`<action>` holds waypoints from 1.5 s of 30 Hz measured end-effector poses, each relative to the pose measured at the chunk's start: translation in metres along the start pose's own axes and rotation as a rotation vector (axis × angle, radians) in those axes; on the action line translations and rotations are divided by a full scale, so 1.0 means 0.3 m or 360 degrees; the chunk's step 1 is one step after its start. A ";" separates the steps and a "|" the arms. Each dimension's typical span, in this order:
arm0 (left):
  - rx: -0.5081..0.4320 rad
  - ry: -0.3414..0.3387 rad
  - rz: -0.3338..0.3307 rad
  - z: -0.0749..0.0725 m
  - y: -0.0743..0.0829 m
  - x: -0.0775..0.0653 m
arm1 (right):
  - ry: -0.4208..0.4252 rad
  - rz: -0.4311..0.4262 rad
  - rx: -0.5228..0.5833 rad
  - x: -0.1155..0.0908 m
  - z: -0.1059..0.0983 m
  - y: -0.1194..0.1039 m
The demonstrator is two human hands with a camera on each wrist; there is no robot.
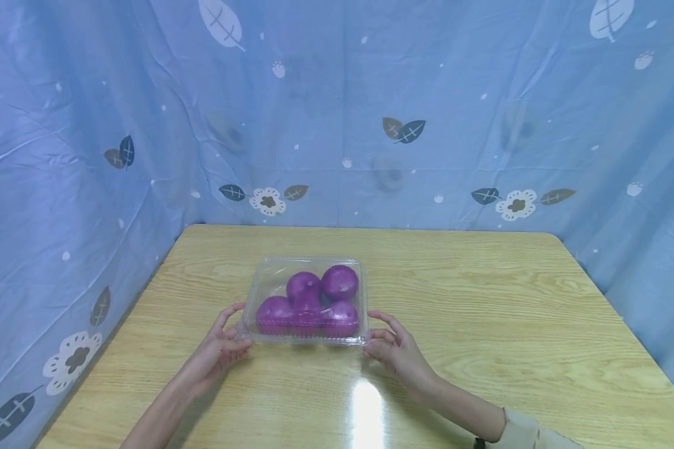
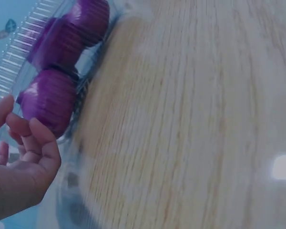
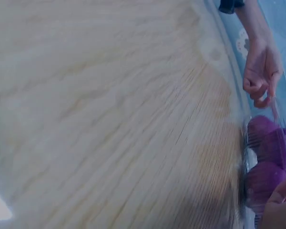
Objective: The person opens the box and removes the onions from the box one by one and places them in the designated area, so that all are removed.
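Note:
A clear plastic clamshell box (image 1: 271, 279) with a ribbed front sits left of the table's middle, its lid lying over the contents. Inside are several glossy purple, onion-shaped pieces (image 1: 339, 282); the left wrist view shows three of these purple pieces (image 2: 50, 100) through the plastic. My left hand (image 1: 218, 349) holds the box at its near left corner, thumb in front and fingers along the side. At the near right corner my right hand (image 1: 399, 357) grips it, partly cut off in the right wrist view, where the left hand (image 3: 263, 71) appears beyond the box.
The wooden table (image 1: 483, 299) stretches far to the right and behind the box. A blue curtain (image 1: 337, 93) with leaf and flower prints hangs along its back and sides. A bright reflection (image 1: 367, 411) lies on the tabletop in front.

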State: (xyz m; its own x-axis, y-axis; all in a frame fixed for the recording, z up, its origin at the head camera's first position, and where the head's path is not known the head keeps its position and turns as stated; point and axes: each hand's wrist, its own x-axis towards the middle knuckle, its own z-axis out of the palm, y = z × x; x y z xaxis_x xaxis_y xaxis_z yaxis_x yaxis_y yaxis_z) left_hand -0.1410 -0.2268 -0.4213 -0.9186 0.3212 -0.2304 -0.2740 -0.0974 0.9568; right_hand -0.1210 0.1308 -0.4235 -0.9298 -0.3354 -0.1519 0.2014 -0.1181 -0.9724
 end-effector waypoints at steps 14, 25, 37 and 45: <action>0.0135 0.0393 0.0140 0.048 0.003 0.028 | 0.0159 0.0034 0.0016 -0.003 0.026 -0.024; 0.0617 0.0372 0.0287 0.010 0.035 0.026 | 0.0118 0.0073 -0.0019 -0.004 0.006 -0.034; 0.0725 0.0113 0.0617 -0.032 0.025 0.057 | 0.0080 0.0043 -0.0082 0.003 0.003 -0.022; 0.0713 0.0134 0.0535 -0.041 0.015 0.043 | 0.0100 0.0038 -0.0040 0.024 0.019 -0.021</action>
State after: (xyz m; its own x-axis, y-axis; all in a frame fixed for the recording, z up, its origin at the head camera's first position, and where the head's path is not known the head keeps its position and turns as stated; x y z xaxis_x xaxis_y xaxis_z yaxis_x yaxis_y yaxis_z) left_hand -0.1576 -0.2346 -0.4222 -0.9590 0.2636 0.1042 0.1684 0.2341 0.9575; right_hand -0.1272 0.1239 -0.4175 -0.9425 -0.2785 -0.1849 0.2166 -0.0874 -0.9724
